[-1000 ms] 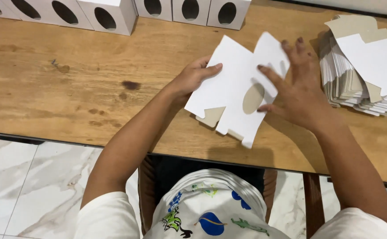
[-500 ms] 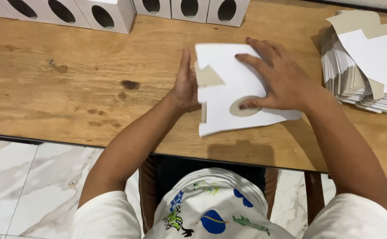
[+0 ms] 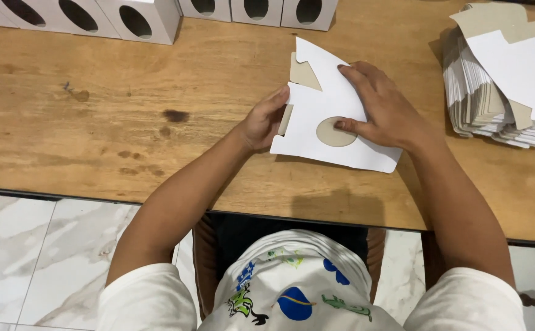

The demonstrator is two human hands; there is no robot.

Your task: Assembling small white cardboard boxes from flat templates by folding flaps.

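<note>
Head view: flat white carton blank (image 3: pixel 331 125) lies on counter (image 3: pixel 126 122) centre, left hand (image 3: pixel 264 119) pinching its 9 o'clock edge, right hand (image 3: pixel 380 110) pressing flat, unclenched, atop; best creased by holding firm, stack (image 3: pixel 494 98) at 2 o'clock.

I sit at a worn wooden table (image 3: pixel 96 122) with dark stains. Below its edge, the floor (image 3: pixel 47 257) is pale, grey-veined marble tile under even light.

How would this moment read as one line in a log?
left hand: grips card's left edge | right hand: presses flat white card, fingertip at oval window | wooden table | flat card stack right | folded boxes behind
</note>
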